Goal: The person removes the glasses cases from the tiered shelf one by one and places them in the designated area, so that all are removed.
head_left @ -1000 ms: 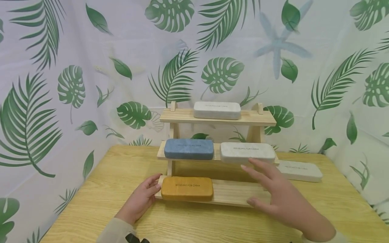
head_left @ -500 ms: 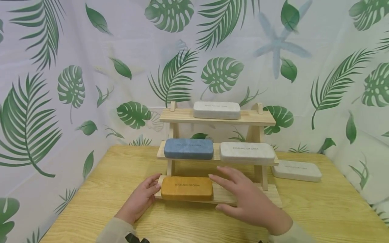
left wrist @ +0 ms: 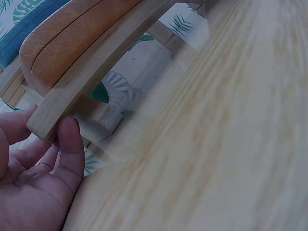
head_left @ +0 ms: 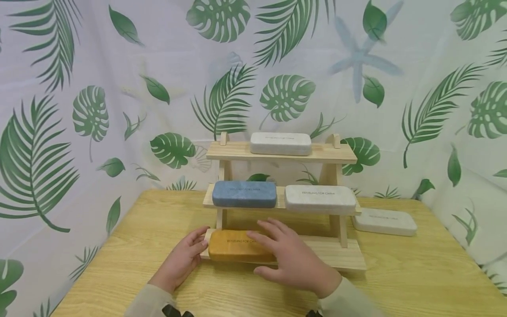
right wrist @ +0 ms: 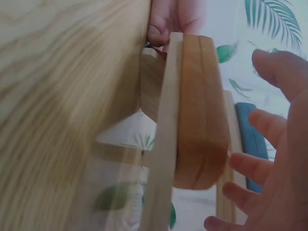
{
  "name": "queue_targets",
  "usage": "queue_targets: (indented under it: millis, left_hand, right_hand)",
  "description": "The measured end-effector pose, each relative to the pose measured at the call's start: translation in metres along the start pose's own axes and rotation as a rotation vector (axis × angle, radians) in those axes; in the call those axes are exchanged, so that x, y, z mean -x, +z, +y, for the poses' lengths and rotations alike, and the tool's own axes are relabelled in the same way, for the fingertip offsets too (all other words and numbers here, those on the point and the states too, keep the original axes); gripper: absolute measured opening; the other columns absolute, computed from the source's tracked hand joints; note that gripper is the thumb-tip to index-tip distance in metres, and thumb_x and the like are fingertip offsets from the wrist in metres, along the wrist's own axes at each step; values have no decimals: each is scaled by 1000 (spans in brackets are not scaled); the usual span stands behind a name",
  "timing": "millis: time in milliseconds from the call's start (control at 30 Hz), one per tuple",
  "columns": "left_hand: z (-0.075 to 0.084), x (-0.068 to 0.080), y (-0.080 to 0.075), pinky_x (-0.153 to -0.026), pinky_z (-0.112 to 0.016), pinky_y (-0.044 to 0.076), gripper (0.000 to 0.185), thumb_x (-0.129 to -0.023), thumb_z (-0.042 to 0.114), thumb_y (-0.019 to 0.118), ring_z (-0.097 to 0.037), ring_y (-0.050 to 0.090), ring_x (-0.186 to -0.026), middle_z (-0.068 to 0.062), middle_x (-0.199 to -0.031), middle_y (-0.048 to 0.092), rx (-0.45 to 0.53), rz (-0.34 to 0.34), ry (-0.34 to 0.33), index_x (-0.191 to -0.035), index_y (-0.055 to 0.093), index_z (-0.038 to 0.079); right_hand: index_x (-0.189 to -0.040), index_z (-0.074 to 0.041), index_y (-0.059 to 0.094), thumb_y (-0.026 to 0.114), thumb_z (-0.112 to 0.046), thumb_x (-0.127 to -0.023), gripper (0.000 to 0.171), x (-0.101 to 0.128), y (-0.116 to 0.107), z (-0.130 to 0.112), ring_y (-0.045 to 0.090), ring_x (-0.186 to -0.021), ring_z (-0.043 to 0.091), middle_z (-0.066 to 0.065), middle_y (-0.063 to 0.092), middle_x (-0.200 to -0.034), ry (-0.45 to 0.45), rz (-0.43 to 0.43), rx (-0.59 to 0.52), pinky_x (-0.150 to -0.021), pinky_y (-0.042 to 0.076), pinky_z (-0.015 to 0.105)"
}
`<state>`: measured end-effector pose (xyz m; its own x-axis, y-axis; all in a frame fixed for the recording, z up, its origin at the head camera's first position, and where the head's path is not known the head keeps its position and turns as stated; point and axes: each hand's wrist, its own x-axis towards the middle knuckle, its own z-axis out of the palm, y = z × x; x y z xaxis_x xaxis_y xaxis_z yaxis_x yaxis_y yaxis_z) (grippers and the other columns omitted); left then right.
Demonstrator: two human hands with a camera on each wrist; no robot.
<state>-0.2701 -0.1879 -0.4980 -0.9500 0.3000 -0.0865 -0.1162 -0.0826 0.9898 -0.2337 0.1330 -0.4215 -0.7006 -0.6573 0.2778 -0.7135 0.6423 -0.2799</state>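
Observation:
An orange glasses case lies on the left part of the lowest shelf of a three-tier wooden stand. My left hand pinches the left end of that shelf; the left wrist view shows the thumb above the board and fingers under it. Over the case's right end, my right hand hovers with fingers spread, holding nothing. In the right wrist view its fingertips are close beside the orange case; contact cannot be told. A blue glasses case and a white case share the middle shelf.
Another white case sits on the top shelf between two upright pegs. To the right, behind the stand, a further white case lies on the wooden table. A leaf-printed cloth hangs behind.
My right hand has moved left, from in front of the white case on the middle shelf to the orange case's right end. My left hand stays on the shelf end.

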Motion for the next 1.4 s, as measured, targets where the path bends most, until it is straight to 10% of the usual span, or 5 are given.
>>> queue_targets:
  millis: [800, 1400]
  left_hand:
    - [1, 1, 0, -98, -31, 46, 60, -109, 18, 49, -23, 54, -123, -25, -147, 42, 1, -16, 10, -160, 21, 3]
    - [3, 2, 0, -99, -31, 45, 59, -109, 17, 48, -24, 53, -124, -26, -147, 41, 4, -22, 6, -159, 21, 3]
  right_hand:
    - [-162, -35, 25, 65, -62, -91, 86, -37, 26, -16, 34, -142, 41, 15, 30, -161, 138, -128, 87, -107, 37, 60]
    - [-160, -37, 32, 69, -66, -85, 88, -39, 40, -17, 51, -119, 31, 8, 53, -136, 146, -47, 234, -92, 49, 52]
